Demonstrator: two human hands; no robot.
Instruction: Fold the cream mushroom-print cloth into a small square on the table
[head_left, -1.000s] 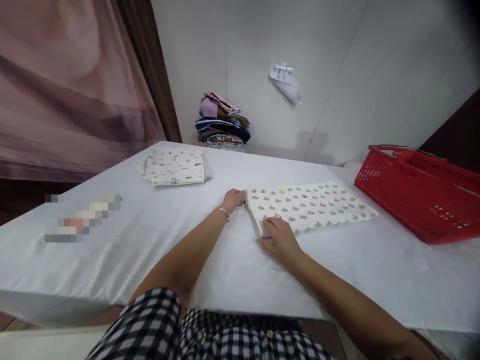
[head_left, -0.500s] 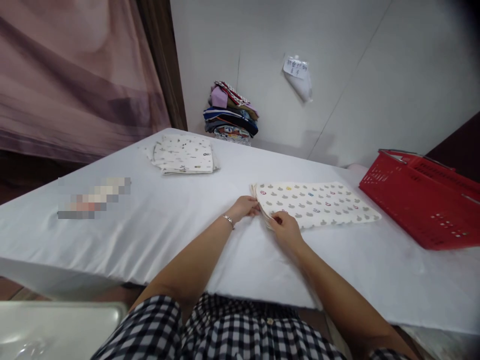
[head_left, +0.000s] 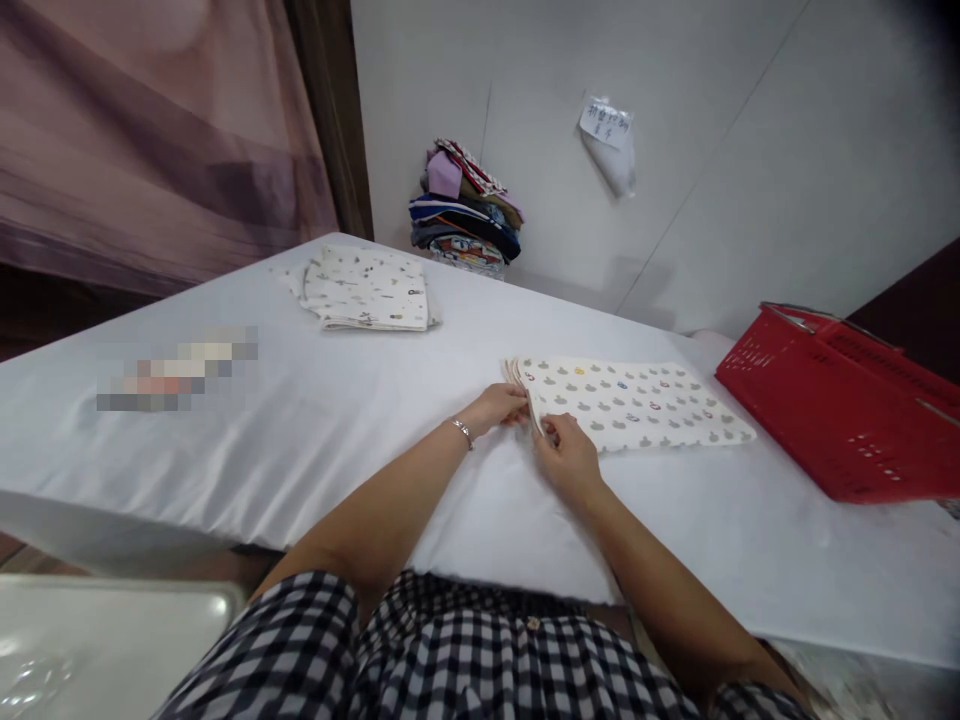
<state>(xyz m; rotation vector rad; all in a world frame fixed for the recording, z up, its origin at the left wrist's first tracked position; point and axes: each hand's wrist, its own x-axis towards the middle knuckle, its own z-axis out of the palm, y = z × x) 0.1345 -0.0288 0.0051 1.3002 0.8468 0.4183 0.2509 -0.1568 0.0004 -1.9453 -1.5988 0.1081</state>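
A long folded cream cloth with a grey leaf-like print and a few coloured marks (head_left: pixel 637 400) lies flat on the white-covered table (head_left: pixel 337 450), right of centre. At its left end, where several layers show, my left hand (head_left: pixel 499 405) grips the edge with closed fingers. My right hand (head_left: pixel 570 455) pinches the same end at its near corner. Another folded white cloth with small prints (head_left: pixel 367 290) rests at the back left of the table, touched by neither hand.
A red plastic basket (head_left: pixel 840 405) stands at the right. Behind the table, a stack of folded clothes (head_left: pixel 466 210) sits by the wall. A pixelated item (head_left: pixel 176 370) lies at the left. A white surface (head_left: pixel 112 640) is at the lower left.
The view has shifted a little. Both hands stay at the cloth's left end, where the layers now look slightly more fanned; my right hand's fingers have curled further at the near corner.
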